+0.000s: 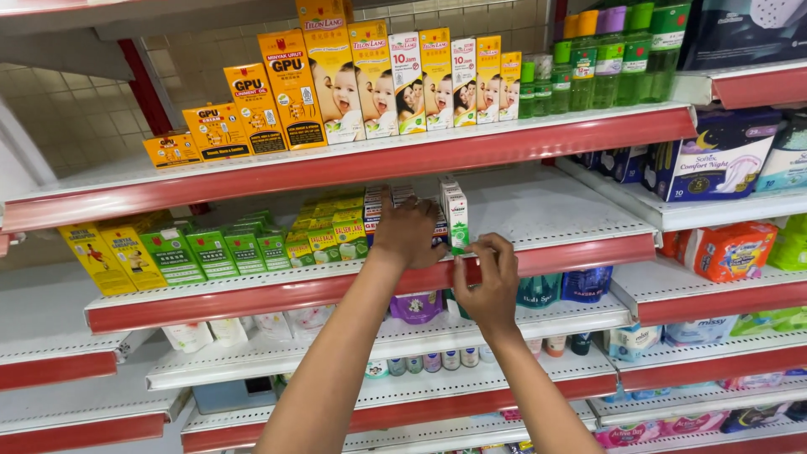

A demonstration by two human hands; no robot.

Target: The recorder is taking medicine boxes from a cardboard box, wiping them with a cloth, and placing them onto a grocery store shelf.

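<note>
White-and-green small box point(458, 220), green cartons point(210, 250) in a row, yellow cartons point(97, 255), orange boxes point(252, 105) above, green bottles point(618, 63), red-edged white shelf point(580, 252).

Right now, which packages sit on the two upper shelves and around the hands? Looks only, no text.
Orange boxes: top shelf, left, stepped heights.
Green bottles: top shelf, right, coloured caps.
Green cartons: second shelf, left.
White-green box: upright, second shelf, by right hand.
Left hand: on small boxes beside it.
</note>
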